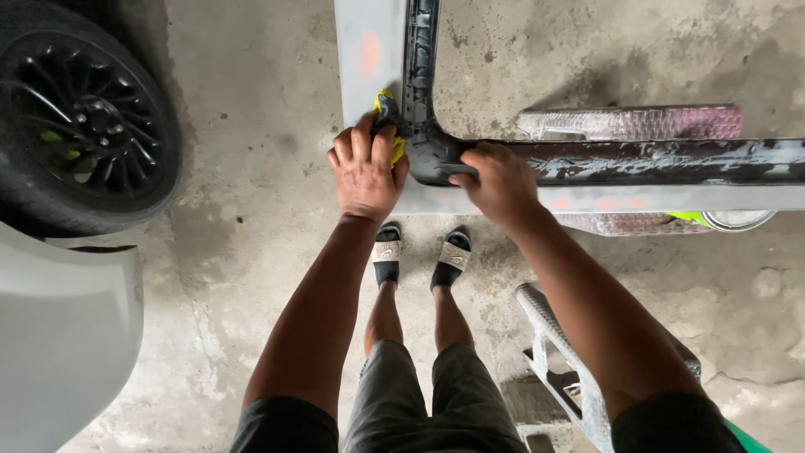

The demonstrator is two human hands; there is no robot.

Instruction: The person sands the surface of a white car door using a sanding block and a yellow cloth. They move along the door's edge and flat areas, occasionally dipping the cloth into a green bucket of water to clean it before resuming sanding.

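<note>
Left hand (366, 172) is clenched around a yellow cloth (387, 117), pressing it on the black trim panel (654, 161). Right hand (501, 183) grips the panel's corner.

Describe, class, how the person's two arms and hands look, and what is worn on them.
Both arms are bare from the short black sleeves at the upper arms down to the wrists. The left hand and right hand wear no gloves, and no rings, watch or bracelets are visible.
</note>
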